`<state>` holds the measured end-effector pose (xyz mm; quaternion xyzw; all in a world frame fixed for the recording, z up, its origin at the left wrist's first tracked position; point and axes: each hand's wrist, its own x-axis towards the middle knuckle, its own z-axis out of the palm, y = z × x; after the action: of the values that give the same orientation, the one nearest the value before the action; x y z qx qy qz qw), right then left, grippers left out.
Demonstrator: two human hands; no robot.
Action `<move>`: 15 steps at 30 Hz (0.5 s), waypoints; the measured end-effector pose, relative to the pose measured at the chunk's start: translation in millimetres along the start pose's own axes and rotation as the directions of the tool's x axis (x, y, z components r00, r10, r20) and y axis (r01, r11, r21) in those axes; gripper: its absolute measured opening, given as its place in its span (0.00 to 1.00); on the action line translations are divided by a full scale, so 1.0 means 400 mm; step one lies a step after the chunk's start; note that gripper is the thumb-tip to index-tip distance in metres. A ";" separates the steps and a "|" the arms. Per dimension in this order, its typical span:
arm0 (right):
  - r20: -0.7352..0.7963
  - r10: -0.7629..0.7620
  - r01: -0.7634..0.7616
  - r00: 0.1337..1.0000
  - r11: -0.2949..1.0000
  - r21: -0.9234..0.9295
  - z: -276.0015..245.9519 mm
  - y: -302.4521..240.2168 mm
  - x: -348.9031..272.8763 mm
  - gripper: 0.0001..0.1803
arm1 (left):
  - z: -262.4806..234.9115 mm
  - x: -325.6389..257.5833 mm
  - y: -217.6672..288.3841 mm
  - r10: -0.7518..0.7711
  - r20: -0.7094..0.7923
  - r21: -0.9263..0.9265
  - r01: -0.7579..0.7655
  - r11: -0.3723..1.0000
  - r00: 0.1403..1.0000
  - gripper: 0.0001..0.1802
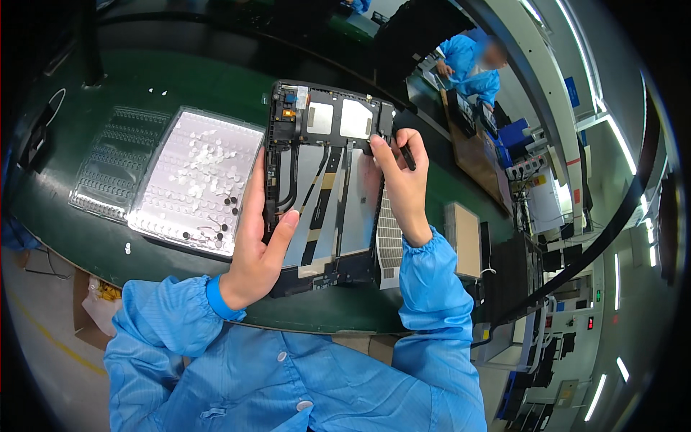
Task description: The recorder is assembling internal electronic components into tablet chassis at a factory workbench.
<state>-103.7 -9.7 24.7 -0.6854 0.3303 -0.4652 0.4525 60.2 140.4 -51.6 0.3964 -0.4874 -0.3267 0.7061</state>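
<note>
An opened tablet housing (347,194) is held up, tilted, over the green bench. Its inside shows black ribbon cables, silver plates and a circuit board at the upper left. My left hand (260,248) is closed on the housing's left edge, thumb on the front and fingers behind. At the upper right edge, my right hand (405,180) is closed, its thumb pressing on the frame. A slim black tool (408,157) sticks out between its fingers; its exact kind I cannot make out. A sheet of small pale labels (389,241) shows partly behind the housing.
A clear-edged tray (162,194) with scattered white discs and several small black wired parts lies left on the green bench (65,169). Beside it is a clear blister tray (119,155). A tan flat box (466,241) stands right. Another person (471,65) works at the back right.
</note>
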 end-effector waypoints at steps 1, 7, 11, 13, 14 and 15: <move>-0.001 -0.004 0.004 1.000 1.000 0.021 0.003 0.000 0.001 0.19 | 0.000 0.001 0.004 -0.006 0.000 -0.009 0.006 1.000 1.000 0.40; -0.042 0.001 0.001 0.999 0.999 0.054 0.000 0.018 0.002 0.17 | 0.012 -0.001 0.013 -0.002 0.003 -0.024 0.002 1.000 1.000 0.40; 0.093 0.292 -0.306 0.952 0.900 0.311 -0.042 -0.008 -0.006 0.12 | 0.021 0.011 0.032 -0.136 -0.045 -0.292 0.117 0.949 0.990 0.39; 0.105 0.286 -0.305 0.952 0.894 0.327 -0.042 -0.037 -0.047 0.12 | 0.014 0.015 0.022 -0.143 -0.064 -0.278 0.120 0.953 0.988 0.39; 0.145 0.293 -0.323 0.945 0.906 0.272 -0.066 -0.022 -0.065 0.10 | 0.010 0.017 0.015 -0.183 -0.057 -0.315 0.156 0.936 0.981 0.39; 0.191 0.303 -0.341 0.934 0.915 0.217 -0.084 -0.010 -0.081 0.10 | 0.006 0.019 0.011 -0.223 -0.055 -0.348 0.190 0.918 0.973 0.39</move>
<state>-146.3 9.6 22.6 -0.5938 0.3426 -0.3672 0.6286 60.6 135.4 -43.9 0.3325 -0.3452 -0.4598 0.7476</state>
